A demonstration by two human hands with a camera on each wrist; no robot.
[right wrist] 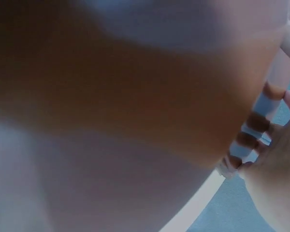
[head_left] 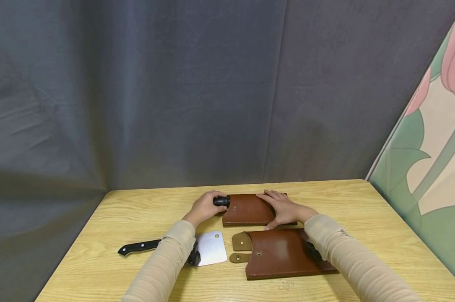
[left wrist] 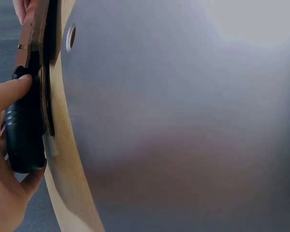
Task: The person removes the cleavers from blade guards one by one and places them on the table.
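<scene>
Brown leather sheath (head_left: 250, 209) holds a knife, black handle (head_left: 222, 201) protruding.

Looks like a staged recording corner, not a lived-in room. Grey cloth backdrop (head_left: 174, 92) draped wall to wall behind a plain light-wood bench (head_left: 363, 201). Painted floral panel (head_left: 431, 159) leaning in past the right edge. Only cleavers and leather sheaths laid out, no kitchen fittings anywhere.

L hand (head_left: 204, 206) grips black handle (head_left: 222, 201) at far sheath (head_left: 248, 209), R hand (head_left: 285, 208) flat on it (2nd sheath (head_left: 285, 253) nearer)
</scene>
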